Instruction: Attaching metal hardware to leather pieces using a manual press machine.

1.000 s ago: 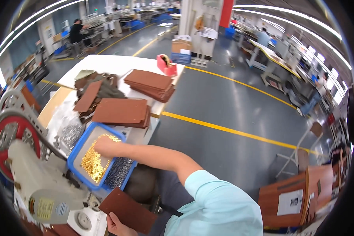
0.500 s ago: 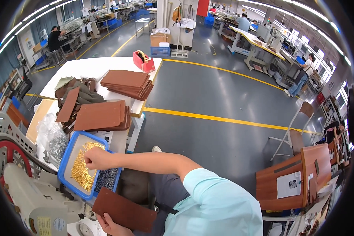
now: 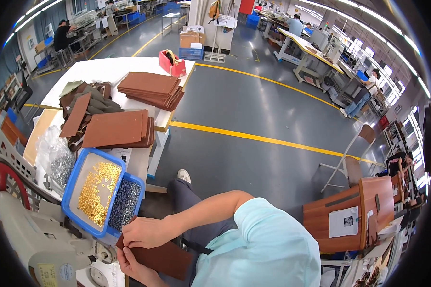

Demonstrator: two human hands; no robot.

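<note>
While L grip (image 3: 133, 267) clamps the brown panel (image 3: 166, 260) at its left end, R grip (image 3: 146, 233) is curled over the upper-left corner; can't tell if it's pinching anything. Panel's low, mid-view, just below the blue tray (image 3: 72, 183). Prob light, semi-stiff, bit floppy at far end, not fragile; best hold = flat pinch nr edge, w/ support underneath.

The head camera, the left of a side-by-side fisheye pair, is looking down and forward from the person's head, viewing the right hand (image 3: 146, 233) and left hand (image 3: 133, 267) from close by near the lower edge while taking in the white table (image 3: 103, 68) and the floor (image 3: 254, 103) beyond.
</note>
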